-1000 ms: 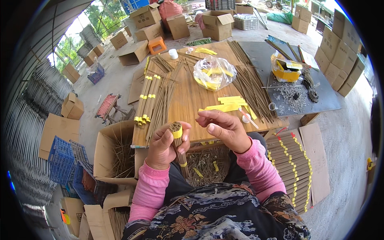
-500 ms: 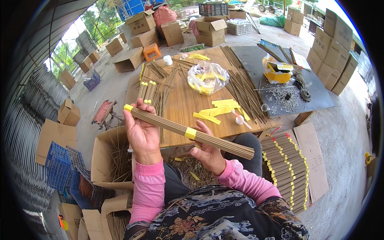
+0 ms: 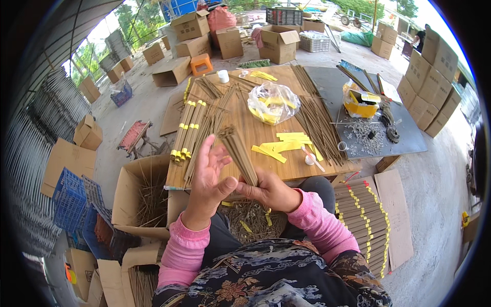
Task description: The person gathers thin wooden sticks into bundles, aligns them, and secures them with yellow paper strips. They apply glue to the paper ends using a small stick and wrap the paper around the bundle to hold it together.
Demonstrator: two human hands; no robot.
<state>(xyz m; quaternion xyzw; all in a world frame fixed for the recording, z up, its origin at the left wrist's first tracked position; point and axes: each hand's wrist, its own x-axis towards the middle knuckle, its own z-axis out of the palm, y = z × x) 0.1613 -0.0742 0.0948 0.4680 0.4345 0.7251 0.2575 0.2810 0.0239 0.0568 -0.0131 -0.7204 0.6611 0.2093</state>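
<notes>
In my right hand (image 3: 271, 191) is a bundle of thin brown incense sticks (image 3: 237, 152), gripped at its lower part. The bundle is tilted, its far end pointing up and away, over the near edge of the wooden table (image 3: 232, 176). My left hand (image 3: 208, 192) is beside the bundle, palm toward it and fingers stretched apart. Any yellow band on the held bundle is hidden. Several finished bundles with yellow bands (image 3: 188, 130) lie on the table's left side. Yellow paper strips (image 3: 279, 147) lie to the right, beside a small white pot (image 3: 310, 159) with a brush.
Loose sticks (image 3: 319, 123) and a clear plastic bag (image 3: 273, 103) of yellow strips occupy the table. A grey board (image 3: 404, 135) adjoins it. Banded bundles (image 3: 358, 220) are stacked low at right. A cardboard box (image 3: 128, 199) with sticks stands at left.
The bundle has swung from lying crosswise to pointing away from me. My left hand has let go of its banded end, and my right hand has closed round the bundle.
</notes>
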